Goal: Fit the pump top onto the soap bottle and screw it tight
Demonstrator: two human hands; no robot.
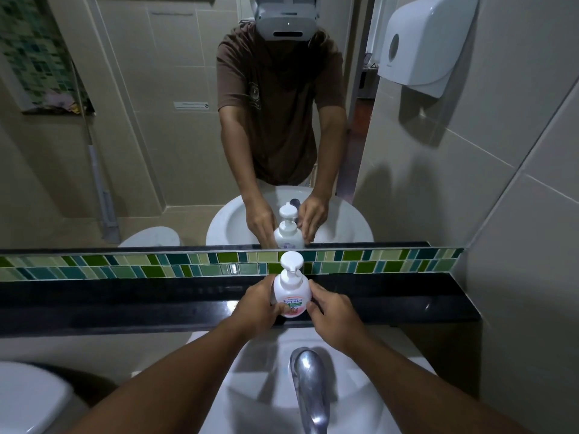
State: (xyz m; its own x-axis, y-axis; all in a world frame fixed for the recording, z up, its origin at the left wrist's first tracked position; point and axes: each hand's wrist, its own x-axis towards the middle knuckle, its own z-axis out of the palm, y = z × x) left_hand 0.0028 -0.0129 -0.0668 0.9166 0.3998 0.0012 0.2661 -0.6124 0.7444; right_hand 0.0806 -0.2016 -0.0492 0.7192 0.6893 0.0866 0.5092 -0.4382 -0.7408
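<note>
A white soap bottle (292,296) stands upright on the black desk (125,302) before a mirror, pump top (291,264) already on its neck, gripped low by the left hand (258,303) and right hand (332,311), equally near.

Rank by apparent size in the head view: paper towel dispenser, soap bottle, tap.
1. Paper towel dispenser
2. Tap, though it sits nearest the camera, which inflates it
3. Soap bottle, pump top on

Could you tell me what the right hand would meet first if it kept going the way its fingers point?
Probably the soap bottle: the right hand already touches its side, fingers aimed up-left.
</note>
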